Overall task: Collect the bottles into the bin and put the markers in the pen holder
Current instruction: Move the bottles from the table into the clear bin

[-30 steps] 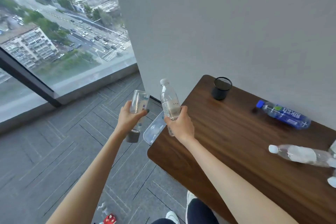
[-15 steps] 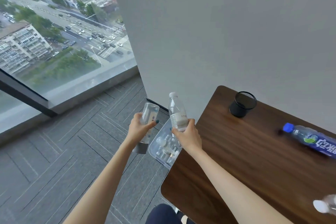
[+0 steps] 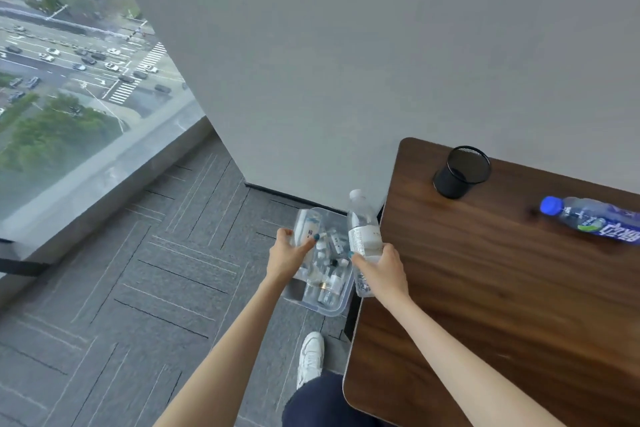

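Both bare arms reach forward and down from the near edge, forearms roughly parallel, over the gap between the carpet floor (image 3: 145,288) and the left edge of the wooden tabletop (image 3: 485,305). Left hand (image 3: 289,255), back facing the camera, fingers (image 3: 309,243) and thumb curled around a small clear bottle (image 3: 306,226), which tilts slightly and hangs directly over the bin. Right hand (image 3: 382,270), wrist bent a little left, fingers (image 3: 358,260) wrapped around the lower body of a white-capped water bottle (image 3: 363,232); it is close to upright, cap pointing far, and sits over the bin's right rim just beside the tabletop edge. Teal nail polish on both hands. The clear plastic bin (image 3: 327,311) stands on the floor in the corner by the grey wall (image 3: 346,62), tight against the tabletop's left side, with several small clear bottles already inside. On the tabletop: black mesh pen holder (image 3: 462,172) upright at the far-left corner, and a blue-capped bottle (image 3: 595,220) lying on its side to the right, cap pointing left, well apart from both hands. White shoe (image 3: 310,357) on the floor near the bin. Large window (image 3: 69,80) on the left.
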The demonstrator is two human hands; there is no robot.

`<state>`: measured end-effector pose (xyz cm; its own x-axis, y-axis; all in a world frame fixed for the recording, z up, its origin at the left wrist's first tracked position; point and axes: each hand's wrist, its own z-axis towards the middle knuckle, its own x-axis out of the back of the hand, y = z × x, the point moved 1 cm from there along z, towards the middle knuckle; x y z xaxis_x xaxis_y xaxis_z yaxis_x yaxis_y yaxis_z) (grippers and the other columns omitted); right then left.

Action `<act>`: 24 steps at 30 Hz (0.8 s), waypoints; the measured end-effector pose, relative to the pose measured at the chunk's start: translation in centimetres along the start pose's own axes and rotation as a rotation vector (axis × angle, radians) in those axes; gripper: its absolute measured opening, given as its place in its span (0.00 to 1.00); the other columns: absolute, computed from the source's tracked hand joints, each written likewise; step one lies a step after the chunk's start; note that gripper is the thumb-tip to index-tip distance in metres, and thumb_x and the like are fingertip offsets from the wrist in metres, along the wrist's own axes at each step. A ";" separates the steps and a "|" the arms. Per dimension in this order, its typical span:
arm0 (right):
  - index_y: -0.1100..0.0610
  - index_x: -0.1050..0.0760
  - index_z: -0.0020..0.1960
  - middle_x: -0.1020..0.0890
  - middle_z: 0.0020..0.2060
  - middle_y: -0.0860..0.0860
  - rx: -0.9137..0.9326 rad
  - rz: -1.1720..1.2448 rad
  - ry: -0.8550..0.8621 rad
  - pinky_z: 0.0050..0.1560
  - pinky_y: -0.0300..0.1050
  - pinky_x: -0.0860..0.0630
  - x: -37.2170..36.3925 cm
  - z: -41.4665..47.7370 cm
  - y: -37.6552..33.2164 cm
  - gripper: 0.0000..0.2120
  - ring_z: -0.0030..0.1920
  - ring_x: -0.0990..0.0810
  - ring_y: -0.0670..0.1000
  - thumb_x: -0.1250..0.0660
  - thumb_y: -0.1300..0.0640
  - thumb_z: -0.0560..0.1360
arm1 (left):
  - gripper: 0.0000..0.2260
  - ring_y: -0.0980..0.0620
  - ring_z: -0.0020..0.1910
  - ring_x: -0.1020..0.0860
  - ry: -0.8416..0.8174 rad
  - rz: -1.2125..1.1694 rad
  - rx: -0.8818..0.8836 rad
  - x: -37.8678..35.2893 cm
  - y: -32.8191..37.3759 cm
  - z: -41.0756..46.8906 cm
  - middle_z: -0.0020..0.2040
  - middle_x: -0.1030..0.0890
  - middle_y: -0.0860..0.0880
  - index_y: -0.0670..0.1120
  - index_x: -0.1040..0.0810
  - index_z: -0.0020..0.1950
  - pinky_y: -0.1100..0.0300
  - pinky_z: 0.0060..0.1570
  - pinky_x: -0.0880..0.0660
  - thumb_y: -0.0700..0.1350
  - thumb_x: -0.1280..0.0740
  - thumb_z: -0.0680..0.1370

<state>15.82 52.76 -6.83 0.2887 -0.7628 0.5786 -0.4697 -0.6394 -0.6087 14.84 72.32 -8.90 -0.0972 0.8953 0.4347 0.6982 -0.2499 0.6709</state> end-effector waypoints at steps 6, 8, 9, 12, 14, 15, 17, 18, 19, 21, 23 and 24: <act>0.54 0.30 0.55 0.23 0.50 0.49 -0.071 0.071 0.051 0.48 0.52 0.22 -2.4 0.5 -0.7 0.21 0.46 0.21 0.50 0.30 0.44 0.69 | 0.35 0.42 0.58 0.22 -0.122 0.024 0.017 0.2 0.4 4.2 0.64 0.25 0.41 0.44 0.38 0.70 0.46 0.60 0.25 0.61 0.30 0.72; 0.53 0.31 0.55 0.22 0.49 0.49 -0.076 0.085 0.052 0.47 0.51 0.22 -3.5 0.8 -1.2 0.21 0.46 0.21 0.49 0.30 0.44 0.70 | 0.38 0.40 0.67 0.28 -0.176 0.024 0.008 0.2 0.7 5.1 0.72 0.32 0.41 0.44 0.45 0.76 0.48 0.66 0.31 0.60 0.33 0.74; 0.53 0.31 0.55 0.22 0.49 0.49 -0.081 0.093 0.050 0.47 0.51 0.22 -3.9 0.9 -1.5 0.20 0.45 0.21 0.49 0.30 0.44 0.70 | 0.39 0.39 0.72 0.33 -0.202 0.030 0.003 0.3 0.7 5.6 0.76 0.38 0.42 0.45 0.50 0.78 0.47 0.69 0.35 0.60 0.35 0.76; 0.54 0.32 0.55 0.23 0.48 0.48 -0.116 0.107 0.049 0.47 0.52 0.22 -5.3 1.1 -1.6 0.20 0.44 0.21 0.48 0.30 0.44 0.70 | 0.36 0.40 0.76 0.42 -0.241 0.041 -0.011 0.7 0.2 6.7 0.79 0.48 0.45 0.49 0.58 0.79 0.45 0.73 0.44 0.61 0.42 0.79; 0.53 0.32 0.55 0.23 0.49 0.49 -0.152 0.111 0.052 0.46 0.51 0.22 -6.1 1.1 -1.6 0.20 0.44 0.21 0.48 0.30 0.44 0.70 | 0.35 0.40 0.77 0.43 -0.270 0.049 -0.019 1.2 -0.1 7.1 0.79 0.49 0.45 0.49 0.58 0.79 0.45 0.73 0.45 0.61 0.45 0.80; 0.53 0.32 0.55 0.23 0.49 0.49 -0.171 0.110 0.050 0.45 0.50 0.22 -6.4 1.1 -1.5 0.20 0.44 0.21 0.49 0.30 0.45 0.71 | 0.34 0.41 0.77 0.44 -0.280 0.057 -0.020 1.5 -0.4 7.3 0.79 0.49 0.46 0.49 0.57 0.79 0.45 0.73 0.45 0.61 0.45 0.80; 0.54 0.33 0.55 0.23 0.50 0.50 -0.195 0.087 0.041 0.43 0.48 0.24 -7.0 1.1 -1.4 0.20 0.45 0.21 0.50 0.30 0.45 0.72 | 0.32 0.42 0.77 0.44 -0.291 0.076 -0.034 2.1 -1.1 7.7 0.79 0.48 0.47 0.49 0.54 0.79 0.45 0.73 0.45 0.60 0.46 0.81; 0.55 0.33 0.56 0.24 0.51 0.50 -0.204 0.071 0.037 0.42 0.47 0.26 -7.3 1.2 -1.4 0.20 0.45 0.22 0.50 0.31 0.45 0.72 | 0.32 0.43 0.77 0.44 -0.294 0.081 -0.037 2.4 -1.3 7.9 0.79 0.48 0.47 0.49 0.53 0.79 0.46 0.73 0.45 0.60 0.46 0.81; 0.55 0.33 0.56 0.23 0.50 0.50 -0.212 0.061 0.035 0.40 0.46 0.27 -7.5 1.2 -1.4 0.20 0.44 0.22 0.49 0.31 0.45 0.72 | 0.31 0.43 0.77 0.43 -0.293 0.080 -0.040 2.7 -1.6 8.1 0.79 0.46 0.47 0.49 0.51 0.79 0.46 0.73 0.45 0.60 0.46 0.81; 0.55 0.34 0.55 0.23 0.50 0.51 -0.225 0.051 0.029 0.36 0.44 0.30 -7.9 1.3 -1.3 0.19 0.42 0.23 0.48 0.32 0.46 0.73 | 0.29 0.44 0.76 0.42 -0.289 0.083 -0.052 3.2 -2.0 8.4 0.79 0.44 0.46 0.48 0.49 0.79 0.47 0.73 0.44 0.58 0.46 0.82; 0.54 0.35 0.55 0.23 0.51 0.50 -0.240 0.033 0.025 0.37 0.44 0.30 -8.3 1.5 -1.3 0.18 0.43 0.23 0.49 0.33 0.46 0.74 | 0.28 0.45 0.76 0.40 -0.277 0.086 -0.072 3.6 -2.3 8.7 0.78 0.41 0.46 0.46 0.46 0.79 0.48 0.73 0.42 0.56 0.46 0.82; 0.54 0.35 0.55 0.24 0.50 0.50 -0.245 0.027 0.026 0.39 0.46 0.28 -8.6 1.7 -1.2 0.18 0.44 0.23 0.49 0.33 0.46 0.74 | 0.27 0.45 0.75 0.39 -0.271 0.084 -0.074 3.8 -2.4 8.8 0.78 0.40 0.45 0.45 0.44 0.78 0.49 0.73 0.41 0.55 0.46 0.82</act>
<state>15.37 59.90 -11.96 0.2533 -0.7743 0.5799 -0.6663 -0.5742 -0.4757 19.07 79.60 -14.17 0.1583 0.9337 0.3210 0.6409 -0.3445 0.6859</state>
